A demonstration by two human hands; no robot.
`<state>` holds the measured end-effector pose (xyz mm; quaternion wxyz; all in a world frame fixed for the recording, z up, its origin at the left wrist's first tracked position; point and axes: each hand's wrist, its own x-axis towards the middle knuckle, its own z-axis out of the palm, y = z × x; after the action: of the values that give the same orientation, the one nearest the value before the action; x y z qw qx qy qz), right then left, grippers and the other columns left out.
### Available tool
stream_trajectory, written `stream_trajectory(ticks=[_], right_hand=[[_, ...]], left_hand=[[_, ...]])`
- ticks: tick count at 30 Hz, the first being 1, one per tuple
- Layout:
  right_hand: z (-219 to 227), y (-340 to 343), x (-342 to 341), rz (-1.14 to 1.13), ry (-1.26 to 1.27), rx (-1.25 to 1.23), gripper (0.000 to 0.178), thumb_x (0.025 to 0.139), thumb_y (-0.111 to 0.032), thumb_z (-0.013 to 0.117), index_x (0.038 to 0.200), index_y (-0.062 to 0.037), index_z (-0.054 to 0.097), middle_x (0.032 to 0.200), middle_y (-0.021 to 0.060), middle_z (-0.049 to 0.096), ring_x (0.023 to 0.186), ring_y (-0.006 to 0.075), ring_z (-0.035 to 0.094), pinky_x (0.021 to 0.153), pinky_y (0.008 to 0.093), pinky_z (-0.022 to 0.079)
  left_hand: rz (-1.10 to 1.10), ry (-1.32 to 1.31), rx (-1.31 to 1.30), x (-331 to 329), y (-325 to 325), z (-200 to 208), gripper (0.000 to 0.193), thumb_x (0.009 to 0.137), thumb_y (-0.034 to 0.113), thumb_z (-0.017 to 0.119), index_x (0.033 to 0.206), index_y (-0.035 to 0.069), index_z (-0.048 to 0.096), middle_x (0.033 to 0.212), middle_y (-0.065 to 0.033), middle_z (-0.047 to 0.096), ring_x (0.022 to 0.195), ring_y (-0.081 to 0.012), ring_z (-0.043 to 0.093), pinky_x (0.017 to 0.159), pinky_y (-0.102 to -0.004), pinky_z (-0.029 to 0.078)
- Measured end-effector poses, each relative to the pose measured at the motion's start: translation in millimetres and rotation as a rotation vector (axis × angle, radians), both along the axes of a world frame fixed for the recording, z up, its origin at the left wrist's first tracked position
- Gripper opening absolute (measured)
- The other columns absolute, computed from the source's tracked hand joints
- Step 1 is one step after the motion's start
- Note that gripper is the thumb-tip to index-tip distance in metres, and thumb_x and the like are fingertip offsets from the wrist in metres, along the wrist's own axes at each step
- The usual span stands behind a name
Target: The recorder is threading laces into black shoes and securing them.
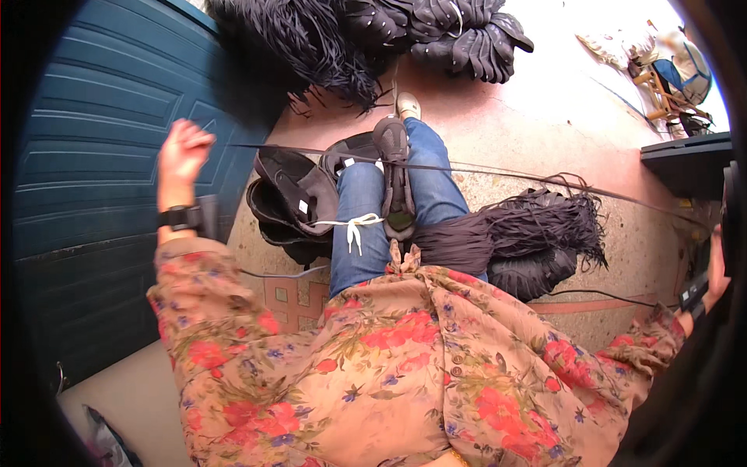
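Note:
A dark shoe upper (398,198) lies lengthwise between my jeans-clad legs, toe end toward me. A long dark shoelace (482,169) crosses it and stretches out to both sides. My left hand (185,148), raised at the left, is closed, with the lace running up to its fingers. Far out to the right, my right hand (715,268) is closed at the lace's other end, partly in shadow near the picture's rim. A bundle of dark laces (459,243) is draped over my right thigh.
Black shoe uppers (294,191) are stacked by my left leg, more (533,274) under loose laces at my right. A white cord (356,224) is tied in a bow at my left thigh. Ahead are large piles of uppers (467,43) and laces (311,47). A blue door (117,132) stands left.

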<state>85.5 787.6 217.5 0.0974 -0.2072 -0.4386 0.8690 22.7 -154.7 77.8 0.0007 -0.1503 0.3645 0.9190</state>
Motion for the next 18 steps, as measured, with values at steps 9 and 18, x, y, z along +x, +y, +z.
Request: stream_trajectory(ticks=[9, 18], right_hand=[[-154, -59, -61, 0.147, 0.058, 0.069, 0.011, 0.087, -0.01, 0.046, 0.082, -0.0017, 0.049, 0.067, -0.0028, 0.033, 0.057, 0.0075, 0.03, 0.05, 0.0193, 0.026], [-314, -462, -43, 1.129, 0.009, 0.911, 0.024, 0.082, -0.019, 0.05, 0.076, 0.002, 0.06, 0.059, 0.0049, 0.058, 0.051, 0.0111, 0.054, 0.05, 0.0262, 0.044]], left_hand=[[0.402, -0.272, -0.482, 48, -123, 48, 0.028, 0.091, 0.014, 0.036, 0.063, 0.012, 0.033, 0.049, 0.0017, 0.023, 0.04, -0.0096, 0.023, 0.043, -0.0249, 0.024], [-0.406, -0.417, -0.641, 17, 194, -108, 0.03, 0.087, 0.038, 0.047, 0.079, 0.009, 0.052, 0.048, 0.0062, 0.029, 0.038, -0.0052, 0.026, 0.04, -0.023, 0.031]])
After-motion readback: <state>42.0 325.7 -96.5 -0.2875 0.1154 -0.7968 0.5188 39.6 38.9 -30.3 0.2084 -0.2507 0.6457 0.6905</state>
